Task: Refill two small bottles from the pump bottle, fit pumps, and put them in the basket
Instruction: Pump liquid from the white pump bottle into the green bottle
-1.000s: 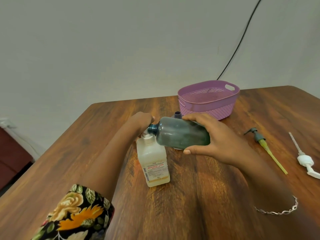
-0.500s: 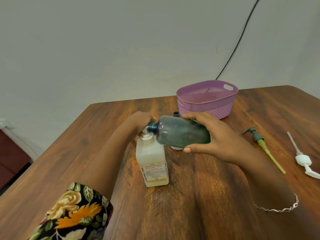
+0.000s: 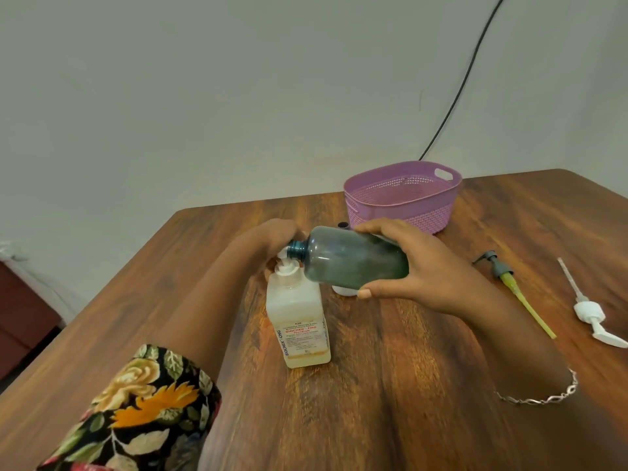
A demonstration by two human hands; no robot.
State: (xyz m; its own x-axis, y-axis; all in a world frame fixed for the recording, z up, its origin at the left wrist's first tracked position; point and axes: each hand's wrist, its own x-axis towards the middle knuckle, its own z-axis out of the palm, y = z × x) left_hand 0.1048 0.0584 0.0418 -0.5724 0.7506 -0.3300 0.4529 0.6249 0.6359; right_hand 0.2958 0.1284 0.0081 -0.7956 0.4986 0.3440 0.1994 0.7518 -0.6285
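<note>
So far: filling looks under way; neither pump is fitted and no bottle is in the basket (image 3: 407, 212).
Left hand (image 3: 268, 239): rests over the pump bottle's (image 3: 295, 311) head; finger curl cannot be told.
Right hand (image 3: 428, 277): wrapped round the green bottle (image 3: 353, 258), tipped sideways, neck at the nozzle.
Loose pumps: grey pump (image 3: 498, 266) and white pump (image 3: 588, 312) lie on the worktop (image 3: 407, 385).

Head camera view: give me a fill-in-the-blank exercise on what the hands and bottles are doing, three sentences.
The right hand holds the dark green bottle tipped on its ____.
The left hand sits on ____ of the pump bottle.
A grey pump and a white pump lie on the table to the ____ of the right hand.
Missing words: side; top; right.
</note>
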